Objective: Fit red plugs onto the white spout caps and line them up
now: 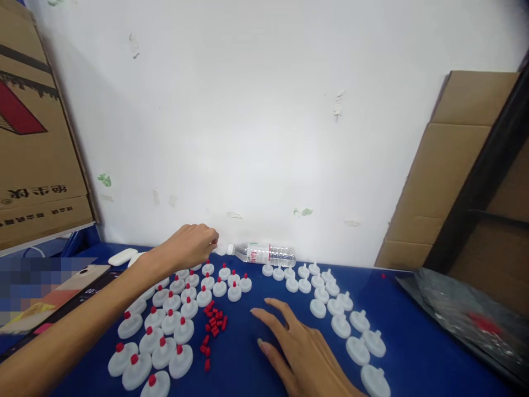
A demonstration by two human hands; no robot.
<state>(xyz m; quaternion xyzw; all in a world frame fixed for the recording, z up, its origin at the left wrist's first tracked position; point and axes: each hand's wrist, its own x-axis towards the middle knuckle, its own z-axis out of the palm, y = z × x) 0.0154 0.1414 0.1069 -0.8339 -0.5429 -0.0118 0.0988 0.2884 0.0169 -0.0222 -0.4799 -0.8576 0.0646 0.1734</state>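
Observation:
My left hand reaches over the back of the left-hand group, its fingers curled closed. What they hold, if anything, is hidden. Under and around that arm stand many white round caps with short spouts, each topped with a red tip, such as one cap. My right hand hovers low over the blue table, fingers spread and holding nothing. Loose small red caps lie in a pile to its left. An arc of white spouted caps without red tips curves along its right side.
A clear water bottle lies on its side against the white wall. A plastic bag with something red inside rests at right. Cardboard leans behind it. A printed carton and a phone are at left.

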